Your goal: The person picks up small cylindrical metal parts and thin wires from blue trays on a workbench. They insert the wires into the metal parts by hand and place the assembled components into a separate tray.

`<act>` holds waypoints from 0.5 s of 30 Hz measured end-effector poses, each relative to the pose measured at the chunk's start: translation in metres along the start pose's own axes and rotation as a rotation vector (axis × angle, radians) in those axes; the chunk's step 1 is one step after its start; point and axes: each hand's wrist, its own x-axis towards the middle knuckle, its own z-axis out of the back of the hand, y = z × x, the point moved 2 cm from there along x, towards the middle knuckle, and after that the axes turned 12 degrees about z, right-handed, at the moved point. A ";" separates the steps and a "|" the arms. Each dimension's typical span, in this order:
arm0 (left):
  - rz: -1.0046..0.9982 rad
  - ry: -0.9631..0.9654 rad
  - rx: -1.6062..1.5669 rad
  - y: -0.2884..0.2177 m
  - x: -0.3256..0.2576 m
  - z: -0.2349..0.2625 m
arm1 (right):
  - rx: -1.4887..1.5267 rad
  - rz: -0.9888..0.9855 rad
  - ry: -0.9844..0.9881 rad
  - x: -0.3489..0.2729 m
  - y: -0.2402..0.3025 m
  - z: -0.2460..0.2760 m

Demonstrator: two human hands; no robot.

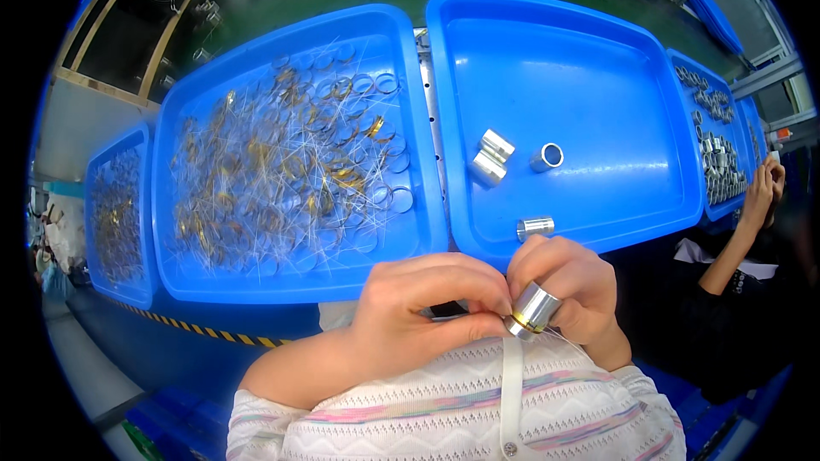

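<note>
Pinching in both my hands point(418, 300), before my chest: one yellow-banded silver metal cylinder point(536, 305), apparently unfinished. Blue plastic tray point(589, 102): four silver metal cylinders point(489, 168), completion unclear. Thin wire-tailed rings point(295, 158): many left.

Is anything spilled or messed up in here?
Nothing looks spilled or broken to me. The odd-looking bit is the big left tray: its wiry rings lie in a tangled jumble. The tray beside it looks tidier, with just a few loose tubes. The metal tube in the fingers looks undamaged.
</note>
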 end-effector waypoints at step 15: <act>-0.036 -0.030 -0.023 0.006 -0.006 0.015 | 0.011 -0.092 0.022 0.013 -0.008 -0.013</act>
